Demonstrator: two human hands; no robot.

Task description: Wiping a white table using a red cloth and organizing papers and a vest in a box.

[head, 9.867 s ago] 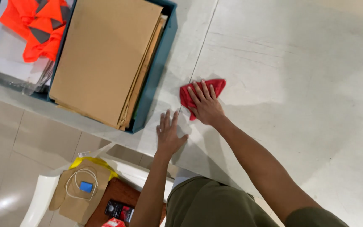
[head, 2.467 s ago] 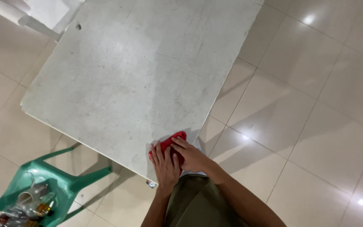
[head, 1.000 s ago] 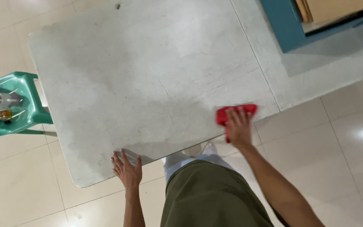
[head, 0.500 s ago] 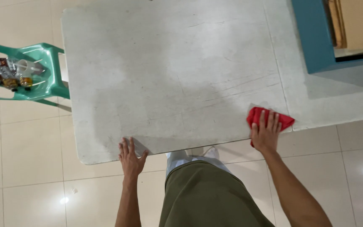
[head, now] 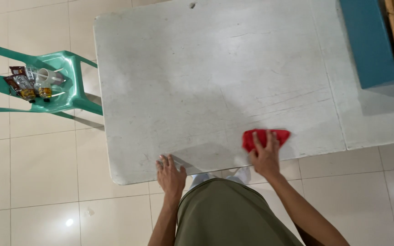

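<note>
The right hand (head: 266,157) lies flat, fingers spread, pressing a red cloth (head: 266,137) onto the white table (head: 215,82) near its front edge. The left hand (head: 170,175), open, braces on that edge, seemingly for support. A green plastic chair (head: 64,82) holding packets stands beside the table.

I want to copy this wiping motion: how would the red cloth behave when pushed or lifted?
The small red cloth looks soft and bunched under the right hand, so it would probably flop when lifted. Lying flat on the grey-white tabletop, it likely slides easily and seems light.
</note>
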